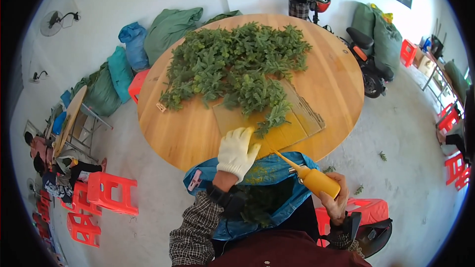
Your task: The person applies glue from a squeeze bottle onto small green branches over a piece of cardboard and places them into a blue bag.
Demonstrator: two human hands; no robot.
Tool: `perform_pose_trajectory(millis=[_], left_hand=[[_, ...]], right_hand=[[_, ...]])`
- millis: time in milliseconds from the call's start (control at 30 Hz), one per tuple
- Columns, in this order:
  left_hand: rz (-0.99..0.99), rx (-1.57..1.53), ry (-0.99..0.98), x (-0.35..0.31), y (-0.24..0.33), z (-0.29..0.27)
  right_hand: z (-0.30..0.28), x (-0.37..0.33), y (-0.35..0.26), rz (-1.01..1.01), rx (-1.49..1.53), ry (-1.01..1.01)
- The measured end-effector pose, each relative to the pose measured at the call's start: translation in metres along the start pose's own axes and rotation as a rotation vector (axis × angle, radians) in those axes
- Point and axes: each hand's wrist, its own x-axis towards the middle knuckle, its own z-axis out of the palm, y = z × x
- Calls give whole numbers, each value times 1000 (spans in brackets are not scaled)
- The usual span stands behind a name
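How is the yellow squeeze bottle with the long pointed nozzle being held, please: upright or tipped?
Tipped. The yellow squeeze bottle lies slanted in the bare right hand, its nozzle pointing up-left toward the cardboard sheet.

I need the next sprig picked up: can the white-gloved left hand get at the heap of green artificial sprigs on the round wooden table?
Probably yes: the left hand already rests at the heap of green sprigs' near edge, with nothing between.
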Motion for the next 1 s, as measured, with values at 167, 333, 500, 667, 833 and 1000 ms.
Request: perform_pose_trajectory(millis=[167, 333, 500, 667, 833, 1000], left_hand=[[-4, 159, -109, 25, -9, 29], [39, 177, -219, 30, -21, 40], [136, 110, -183, 9, -34, 25], [190, 26, -196, -21, -40, -6], [196, 36, -232, -35, -49, -31], [194, 153, -242, -33, -64, -41]], right_hand=[[-3, 4, 6, 6, -16, 14], [-3, 19, 16, 29, -39, 1], [4, 46, 24, -76, -113, -27], [17, 67, 18, -109, -108, -44], [24, 80, 26, -154, -218, -2], [19, 73, 2, -386, -338, -12]])
